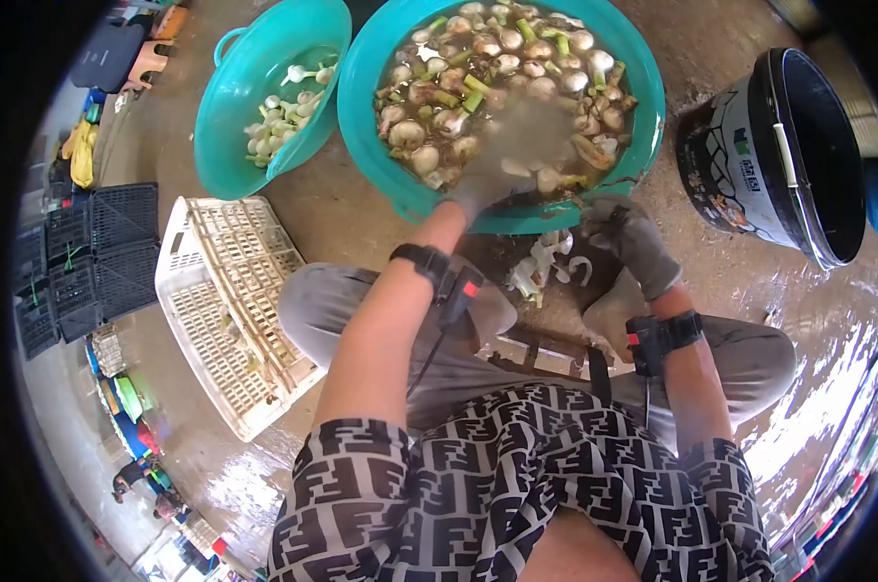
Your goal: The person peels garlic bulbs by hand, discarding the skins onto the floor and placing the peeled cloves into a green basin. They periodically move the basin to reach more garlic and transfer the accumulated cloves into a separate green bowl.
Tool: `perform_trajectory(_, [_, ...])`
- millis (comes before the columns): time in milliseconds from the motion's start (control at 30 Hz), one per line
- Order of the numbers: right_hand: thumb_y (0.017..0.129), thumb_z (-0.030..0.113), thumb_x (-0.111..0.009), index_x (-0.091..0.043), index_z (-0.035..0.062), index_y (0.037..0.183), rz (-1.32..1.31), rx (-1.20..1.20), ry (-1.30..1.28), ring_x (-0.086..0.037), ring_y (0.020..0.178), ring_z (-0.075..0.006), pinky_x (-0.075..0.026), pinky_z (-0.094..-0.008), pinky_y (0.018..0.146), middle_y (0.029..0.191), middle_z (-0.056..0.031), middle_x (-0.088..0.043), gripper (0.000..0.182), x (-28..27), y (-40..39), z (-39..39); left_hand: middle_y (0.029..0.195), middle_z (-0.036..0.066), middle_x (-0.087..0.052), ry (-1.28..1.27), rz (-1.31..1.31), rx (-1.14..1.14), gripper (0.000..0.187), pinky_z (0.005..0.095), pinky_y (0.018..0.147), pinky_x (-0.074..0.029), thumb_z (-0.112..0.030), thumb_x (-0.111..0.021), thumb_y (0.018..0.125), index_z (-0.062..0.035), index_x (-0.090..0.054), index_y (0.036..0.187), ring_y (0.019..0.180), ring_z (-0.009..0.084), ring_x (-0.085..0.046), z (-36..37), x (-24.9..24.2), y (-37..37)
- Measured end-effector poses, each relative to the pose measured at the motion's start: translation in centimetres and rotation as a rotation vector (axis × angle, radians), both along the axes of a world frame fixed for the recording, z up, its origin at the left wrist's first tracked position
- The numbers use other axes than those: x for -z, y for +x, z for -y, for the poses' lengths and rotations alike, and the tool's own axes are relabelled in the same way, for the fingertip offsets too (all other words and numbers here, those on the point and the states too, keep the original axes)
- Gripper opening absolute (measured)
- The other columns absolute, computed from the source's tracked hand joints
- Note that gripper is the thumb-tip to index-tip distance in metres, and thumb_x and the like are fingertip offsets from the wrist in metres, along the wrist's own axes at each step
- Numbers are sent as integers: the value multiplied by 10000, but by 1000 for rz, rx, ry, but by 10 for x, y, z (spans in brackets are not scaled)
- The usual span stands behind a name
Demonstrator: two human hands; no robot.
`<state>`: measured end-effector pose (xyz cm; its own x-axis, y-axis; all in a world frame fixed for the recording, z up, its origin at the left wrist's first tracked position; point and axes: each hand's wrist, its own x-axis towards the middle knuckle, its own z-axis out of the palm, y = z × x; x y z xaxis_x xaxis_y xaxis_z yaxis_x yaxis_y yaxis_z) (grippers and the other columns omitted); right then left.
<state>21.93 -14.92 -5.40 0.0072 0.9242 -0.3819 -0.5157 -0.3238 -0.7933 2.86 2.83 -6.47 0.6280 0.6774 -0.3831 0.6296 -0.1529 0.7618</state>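
Left hand (502, 160) blurred in large basin (381, 58) of soaking bulbs (429, 121), fingers unclear, gloved right hand (638, 242) seemingly curled shut, empty

An open-air produce-washing yard, probably at a market. Wet concrete floor (342, 218) carries teal basins of soaking garlic bulbs (502, 68), a white plastic crate (225, 310), stacked black crates (90, 257) and a black bucket (778, 155).
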Motion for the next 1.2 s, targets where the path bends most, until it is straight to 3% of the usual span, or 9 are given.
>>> perform_trajectory(167, [860,210,-570,-491,38,1138,-80,-69,-7,-583,807,-157,-489,-252,665,926,-68,-597,337,22,-48,-22,1068,76,-551,-238,594,-237,590,282,828,-453,-145,-766,671,-36,-482,1176,978,159,-531,27,-29,-1])
perform_trajectory(333, [863,329,-579,-529,81,984,-536,362,28,-504,609,-102,-424,-209,515,734,-22,-537,280,-7,-58,-43,1072,63,-537,-35,569,-221,624,281,853,-447,-120,-780,639,-25,-473,1173,979,137,-518,60,-62,-5])
perform_trajectory(433, [883,293,-554,-559,89,920,-367,254,-69,-490,563,-104,-405,-203,498,671,7,-517,208,-18,-50,-39,1084,66,-545,145,512,-175,644,289,907,-410,-132,-792,615,-42,-475,1167,1032,151,-500,68,-59,-8])
perform_trajectory(567, [815,134,-593,-593,42,774,602,85,128,-522,546,-159,-416,-265,498,622,-50,-538,101,4,-42,-33,1123,77,-547,343,374,-166,654,290,921,-398,-142,-802,601,-72,-481,1167,1065,165,-498,83,-62,-3])
perform_trajectory(667, [873,96,-505,-566,20,885,1345,-8,578,-464,614,-70,-384,-175,535,753,1,-554,99,7,-31,-28,1149,72,-544,246,364,-182,662,291,921,-405,-139,-802,599,-90,-482,1177,1065,169,-504,84,-49,-3])
perform_trajectory(900, [864,108,-543,-585,18,1002,541,-23,259,-517,590,-85,-422,-201,512,761,-6,-583,170,11,-25,-19,1113,107,-567,-210,604,-230,524,305,835,-492,-207,-712,752,-39,-471,1186,951,184,-583,82,-43,-6])
perform_trajectory(1000, [844,97,-578,-586,14,1019,434,25,57,-531,596,-86,-430,-202,517,772,-12,-597,194,-1,-33,-17,1074,127,-577,-968,981,-426,451,323,733,-543,-354,-582,853,-23,-494,1146,901,204,-612,79,-39,-9])
perform_trajectory(1100, [811,77,-609,-604,11,983,547,135,-28,-545,638,-85,-443,-211,568,778,-18,-614,184,-12,-45,-14,1011,100,-602,-1055,911,-529,449,319,654,-565,-439,-484,886,-47,-526,1099,838,200,-630,77,-42,-6])
perform_trajectory(1200, [774,78,-646,-627,0,943,585,169,-1,-562,708,-87,-459,-234,648,805,-26,-638,187,-32,-47,-14,876,66,-620,-764,828,-440,403,255,510,-525,-436,-481,888,-68,-548,1035,690,143,-620,81,-37,-3])
